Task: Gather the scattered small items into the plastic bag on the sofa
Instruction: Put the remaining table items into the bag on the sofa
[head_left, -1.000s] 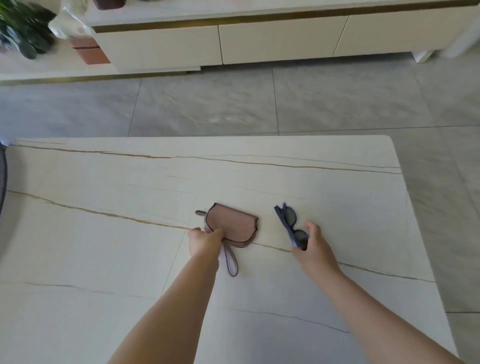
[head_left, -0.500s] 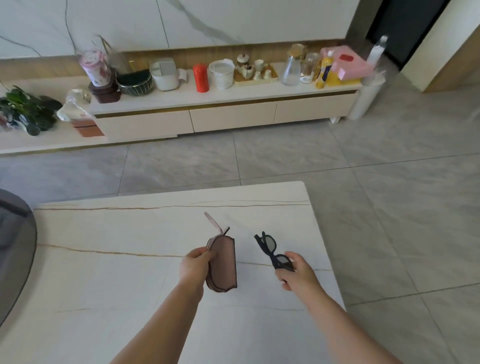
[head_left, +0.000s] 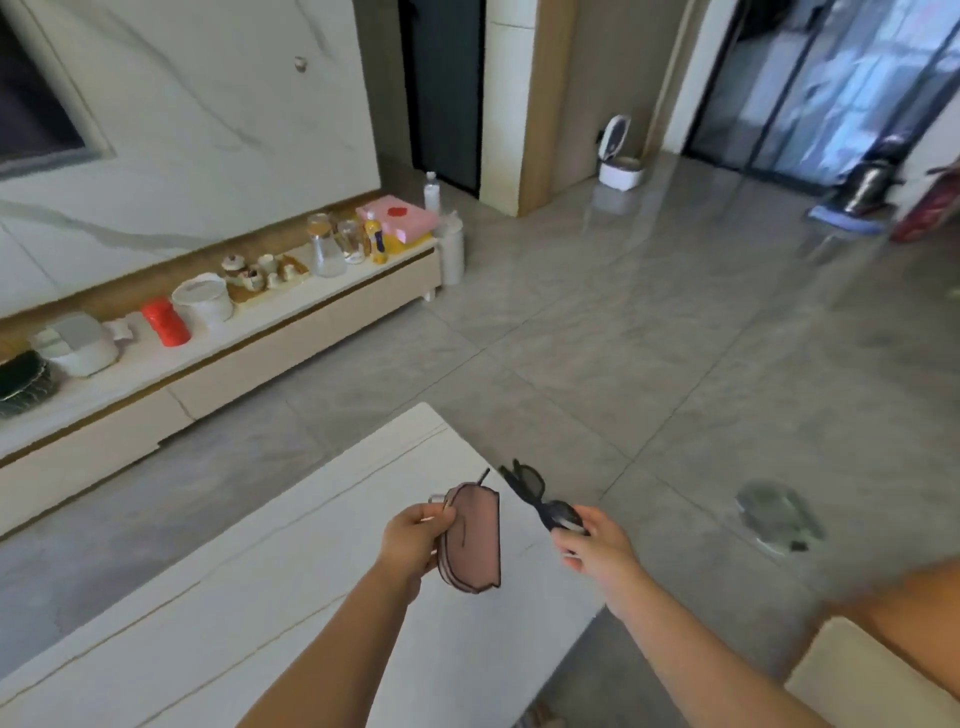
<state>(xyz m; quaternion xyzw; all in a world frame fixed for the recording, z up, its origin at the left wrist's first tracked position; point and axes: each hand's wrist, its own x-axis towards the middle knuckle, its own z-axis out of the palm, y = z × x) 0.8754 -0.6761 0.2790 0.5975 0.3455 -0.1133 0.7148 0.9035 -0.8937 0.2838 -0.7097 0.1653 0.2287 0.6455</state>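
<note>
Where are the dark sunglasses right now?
In the head view, the dark folded sunglasses are held up in the right hand, above the corner of the white marble table, just right of the pink leather pouch in the left hand.

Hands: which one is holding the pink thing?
The left hand grips the pink pouch; the right hand holds dark sunglasses instead.
</note>
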